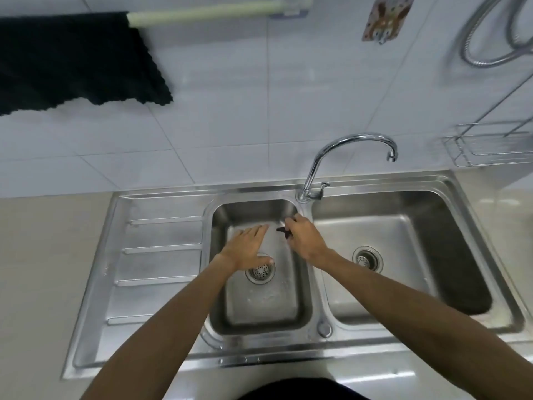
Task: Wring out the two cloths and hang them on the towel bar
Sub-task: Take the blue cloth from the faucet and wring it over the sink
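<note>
now your left hand (250,249) lies flat and spread over the small basin (230,321), while your right hand (302,239) pinches a small dark cloth (282,230) just beside it. up left, a black cloth (75,62) hangs on the towel bar (207,12).

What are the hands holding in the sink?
The right hand is closed around something small and dark; only a bit pokes out, so the exact hold is unclear. The left hand is open and holds nothing.
</note>
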